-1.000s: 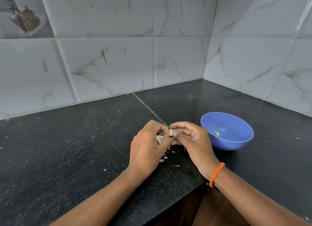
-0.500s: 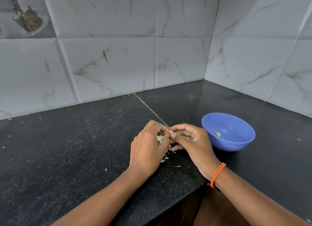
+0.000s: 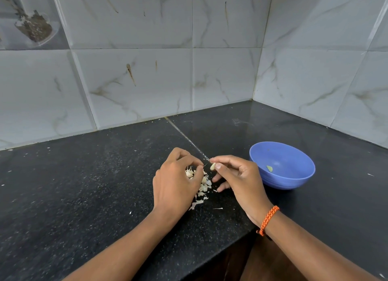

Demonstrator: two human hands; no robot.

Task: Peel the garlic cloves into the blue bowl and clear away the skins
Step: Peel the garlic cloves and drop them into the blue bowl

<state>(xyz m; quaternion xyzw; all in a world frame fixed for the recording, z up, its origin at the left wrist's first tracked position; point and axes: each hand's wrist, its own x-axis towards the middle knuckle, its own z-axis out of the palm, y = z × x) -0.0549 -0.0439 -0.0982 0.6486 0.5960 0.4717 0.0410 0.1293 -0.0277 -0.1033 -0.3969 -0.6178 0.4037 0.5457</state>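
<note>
Your right hand (image 3: 241, 180) pinches one small garlic clove (image 3: 213, 166) between thumb and first finger. You hold it up off the dark surface (image 3: 84, 186), so its bare side faces you and you can check for skin. That grip is closed on the clove.

Your left hand (image 3: 176, 180) is curled around a little bunch of cloves (image 3: 190, 173). It keeps them together and close, so the next one is ready. That grip is closed on the bunch.

The loose skins (image 3: 202, 188) lie in a small heap on the surface, right under and between your hands. They land there because you peel just above that spot.

The blue bowl (image 3: 294, 175) sits just beside your right hand, so the drop is short. One peeled clove (image 3: 269, 168) lies inside it. The clove in your pinch looks nearly ready to join it. The skins are not yet cleared.
</note>
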